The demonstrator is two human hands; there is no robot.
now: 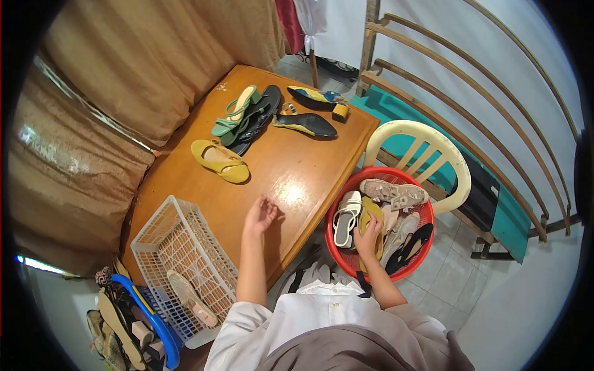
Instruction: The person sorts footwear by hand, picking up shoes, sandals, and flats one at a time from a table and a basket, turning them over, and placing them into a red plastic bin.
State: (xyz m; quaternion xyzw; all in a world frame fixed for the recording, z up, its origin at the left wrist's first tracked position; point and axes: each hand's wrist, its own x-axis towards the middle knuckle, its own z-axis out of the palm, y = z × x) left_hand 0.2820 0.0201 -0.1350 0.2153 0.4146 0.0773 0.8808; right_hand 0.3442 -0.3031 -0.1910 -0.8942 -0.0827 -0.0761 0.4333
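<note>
My right hand [369,235] reaches into a red plastic basket [336,244], its fingers closed round a mustard-yellow shoe [371,207]. Against it lie a white strappy sandal [348,216], beige sneakers [396,193] and a black shoe [416,247]. My left hand [263,214] hovers over the wooden table [291,229], empty, with loosely bent fingers apart. Closest to it on the tabletop is a yellow flat shoe [221,162]. Farther back are green heeled sandals [238,111], black sandals [263,117] and a pair of yellow-and-black heeled shoes [306,125].
At the table's left stands a white plastic crate [170,229] with a beige shoe [189,297] inside. Beside it, a blue-rimmed basket [151,321] holds several shoes. A cream plastic chair [455,161] is behind the red basket. Wooden rails [458,93] and brown curtains [124,68] border the space.
</note>
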